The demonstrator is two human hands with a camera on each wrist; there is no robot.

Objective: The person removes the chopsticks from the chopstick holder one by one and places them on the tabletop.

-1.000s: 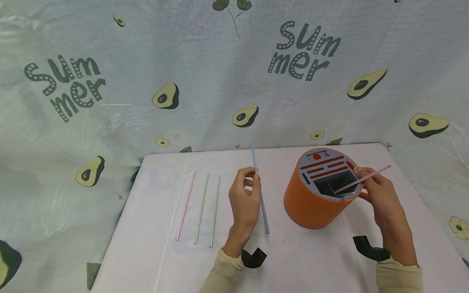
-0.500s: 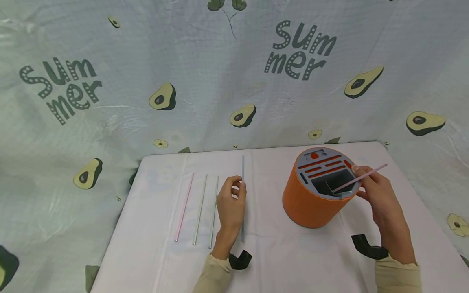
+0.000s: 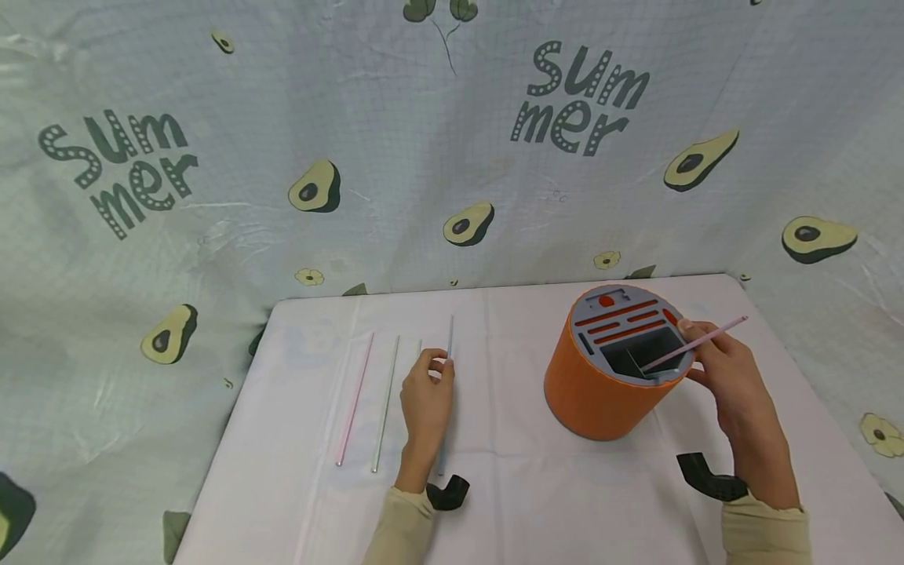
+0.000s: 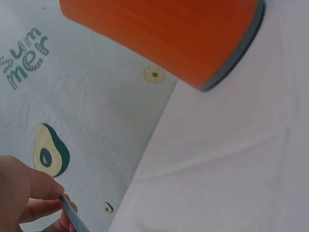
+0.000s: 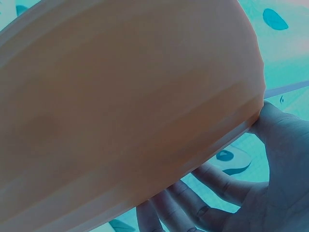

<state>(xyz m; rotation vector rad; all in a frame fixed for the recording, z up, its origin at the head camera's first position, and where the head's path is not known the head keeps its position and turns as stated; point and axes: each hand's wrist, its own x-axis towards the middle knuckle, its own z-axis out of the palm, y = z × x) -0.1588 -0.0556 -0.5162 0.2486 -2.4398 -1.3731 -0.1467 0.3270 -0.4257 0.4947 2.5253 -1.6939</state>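
Observation:
My left hand (image 3: pixel 427 396) pinches a pale blue straw (image 3: pixel 450 333) between thumb and fingers, over the middle of the table. In the left wrist view, the end of that straw (image 4: pixel 75 220) shows at the fingertips. My right hand (image 3: pixel 738 384) grips the upper rim of an orange round organizer (image 3: pixel 596 400), which leans toward me. Its grey top (image 3: pixel 639 302) has slots and a square opening. A pink straw (image 3: pixel 720 332) slants out of that opening across the right hand. In the right wrist view the orange wall (image 5: pixel 130 106) fills most of the picture, with the fingers below it.
On the white-covered table (image 3: pixel 537 502), left of the left hand, lie a pink straw (image 3: pixel 356 396) and a green straw (image 3: pixel 386 400). Another green straw (image 3: pixel 420 344) is mostly hidden behind that hand. An avocado-print curtain (image 3: pixel 395 157) hangs behind the table.
My left hand has moved left with the blue straw, up to the nearest green straw. The right hand and the organizer have stayed in place.

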